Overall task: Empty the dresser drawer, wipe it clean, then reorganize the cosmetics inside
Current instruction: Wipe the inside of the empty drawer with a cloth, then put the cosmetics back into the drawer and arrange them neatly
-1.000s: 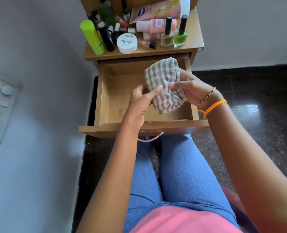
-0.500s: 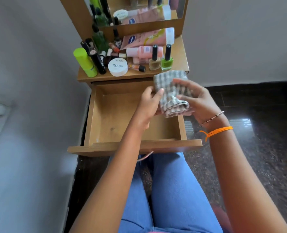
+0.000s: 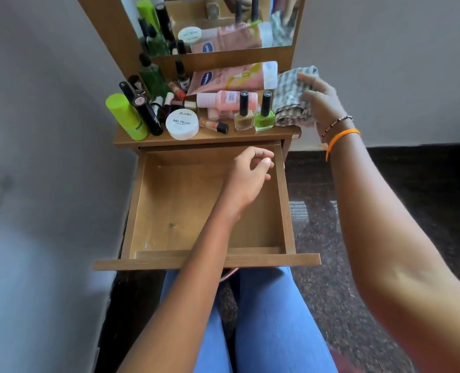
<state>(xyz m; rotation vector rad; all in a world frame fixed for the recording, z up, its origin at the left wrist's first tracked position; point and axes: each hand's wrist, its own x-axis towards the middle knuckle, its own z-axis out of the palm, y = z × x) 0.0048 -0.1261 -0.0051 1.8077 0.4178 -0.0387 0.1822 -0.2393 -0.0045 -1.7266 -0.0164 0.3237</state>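
1. On the dresser top (image 3: pixel 207 137), at its right end, the folded cloth (image 3: pixel 290 100) lies beside the green polish (image 3: pixel 264 114); the right hand (image 3: pixel 321 100) rests on it with fingers spread, though whether it presses or is letting go is hard to tell.
2. Over the bare drawer (image 3: pixel 284 200), the left hand (image 3: pixel 247 179) hovers with fingers loosely curled, holding nothing.
3. Next come the cosmetics, probably. The polish bottles look like small, hard glass: light, breakable, best pinched at the black caps or round the body.
4. The round tub (image 3: pixel 182 127) is wide and smooth; grip it across the rim.
5. The pink tube (image 3: pixel 231 76) is soft, so take it mid-body.
6. The tall green bottle (image 3: pixel 125 117) may tip; hold it low.
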